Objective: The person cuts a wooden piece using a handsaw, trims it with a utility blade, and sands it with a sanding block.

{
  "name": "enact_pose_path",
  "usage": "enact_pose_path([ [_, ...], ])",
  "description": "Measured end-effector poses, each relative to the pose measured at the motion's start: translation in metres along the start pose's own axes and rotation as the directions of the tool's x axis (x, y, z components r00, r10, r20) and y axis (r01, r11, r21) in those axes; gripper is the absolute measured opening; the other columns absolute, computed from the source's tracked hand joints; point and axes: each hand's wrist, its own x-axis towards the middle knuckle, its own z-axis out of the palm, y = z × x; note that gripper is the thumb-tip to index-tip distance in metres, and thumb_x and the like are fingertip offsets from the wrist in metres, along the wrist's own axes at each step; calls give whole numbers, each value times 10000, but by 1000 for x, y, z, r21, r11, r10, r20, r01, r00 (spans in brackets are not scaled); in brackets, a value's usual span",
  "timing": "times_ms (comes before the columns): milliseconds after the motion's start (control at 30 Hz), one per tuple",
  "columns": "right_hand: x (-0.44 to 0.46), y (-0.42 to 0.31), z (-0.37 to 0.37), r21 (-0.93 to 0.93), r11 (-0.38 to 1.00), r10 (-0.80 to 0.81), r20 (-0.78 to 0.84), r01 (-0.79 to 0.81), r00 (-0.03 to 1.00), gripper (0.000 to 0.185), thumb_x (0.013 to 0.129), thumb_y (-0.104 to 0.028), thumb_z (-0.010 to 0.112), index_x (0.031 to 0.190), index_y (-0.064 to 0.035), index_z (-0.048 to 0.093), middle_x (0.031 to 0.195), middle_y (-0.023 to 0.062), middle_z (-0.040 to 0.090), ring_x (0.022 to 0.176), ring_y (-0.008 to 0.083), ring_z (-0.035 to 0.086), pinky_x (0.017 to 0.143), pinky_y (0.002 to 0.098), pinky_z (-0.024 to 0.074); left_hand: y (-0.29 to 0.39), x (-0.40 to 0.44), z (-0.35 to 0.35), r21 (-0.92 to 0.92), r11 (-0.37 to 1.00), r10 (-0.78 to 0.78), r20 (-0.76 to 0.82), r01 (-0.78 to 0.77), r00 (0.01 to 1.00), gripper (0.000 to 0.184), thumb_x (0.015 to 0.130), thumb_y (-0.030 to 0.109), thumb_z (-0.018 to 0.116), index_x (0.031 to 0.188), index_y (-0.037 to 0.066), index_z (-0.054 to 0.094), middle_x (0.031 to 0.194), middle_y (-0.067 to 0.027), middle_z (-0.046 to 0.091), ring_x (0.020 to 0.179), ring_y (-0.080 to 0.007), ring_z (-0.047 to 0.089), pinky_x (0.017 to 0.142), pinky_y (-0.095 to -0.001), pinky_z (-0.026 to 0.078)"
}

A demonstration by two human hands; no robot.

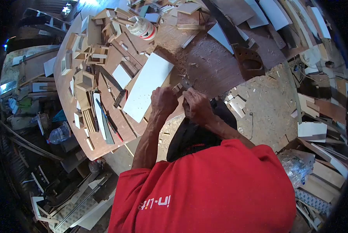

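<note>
My left hand (164,101) is closed at the near edge of the table, its knuckles beside a white board (150,85). A small wooden piece (177,88) sticks out from its fingers toward my right hand. Close beside it, my right hand (197,105) is also closed, fingers bent inward. A greyish, blade-like bit (186,83) shows just past its fingertips; I cannot make out what it belongs to. Both hands are over the table's edge, above my dark-clad lap.
A handsaw (248,62) lies at the table's right edge. A white tub (142,28) stands at the back among wooden box frames (97,55). Left of the white board are wood strips and a red-and-black tool (111,123). Offcuts litter the floor (267,105).
</note>
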Motion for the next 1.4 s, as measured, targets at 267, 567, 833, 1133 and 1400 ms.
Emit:
enact_pose_path([
  [267, -4, -4, -2, 54, 998, 42, 36, -44, 998, 187, 767, -64, 599, 928, 6, 535, 848, 178, 542, 776, 350, 598, 654, 432, 502, 6, -6, -5, -31, 997, -71, 32, 72, 997, 143, 702, 98, 647, 810, 9, 675, 714, -239, 655, 735, -422, 662, 706, -494, 532],
  [567, -7, 5, 10, 60, 996, 67, 8, -67, 998, 117, 775, -67, 577, 859, -18, 513, 808, 178, 531, 747, 377, 586, 613, 466, 467, 4, -8, 1, -51, 998, -21, 13, 22, 1000, 142, 701, 104, 648, 811, 18, 675, 749, -250, 659, 723, -430, 661, 688, -501, 533],
  [833, -8, 43, 25, -10, 971, 239, 8, -239, 971, 186, 807, -85, 579, 985, -29, 584, 894, 194, 590, 767, 392, 625, 614, 469, 501, 2, -8, 3, -47, 999, -24, -11, 23, 1000, 150, 701, 107, 631, 820, 25, 673, 730, -244, 657, 713, -425, 662, 665, -492, 533],
  [1133, 45, 24, -35, 177, 895, 439, -170, -410, 882, 379, 914, -230, 584, 1241, -39, 589, 1013, 168, 638, 863, 295, 631, 782, 380, 511, 28, -30, -17, -688, 725, -157, -166, 0, 974, 302, 780, 113, 707, 1062, 14, 663, 807, -180, 701, 762, -295, 703, 673, -375, 540],
  [1400, 51, 14, -29, 692, 439, 552, 295, -573, 780, 346, 933, -276, 606, 1129, 8, 638, 1023, 108, 673, 929, 162, 613, 836, 309, 487, 30, -21, 2, -605, 762, 9, -349, -232, 937, 379, 841, 154, 713, 1173, -3, 618, 951, -159, 709, 821, -189, 685, 643, -329, 530],
])
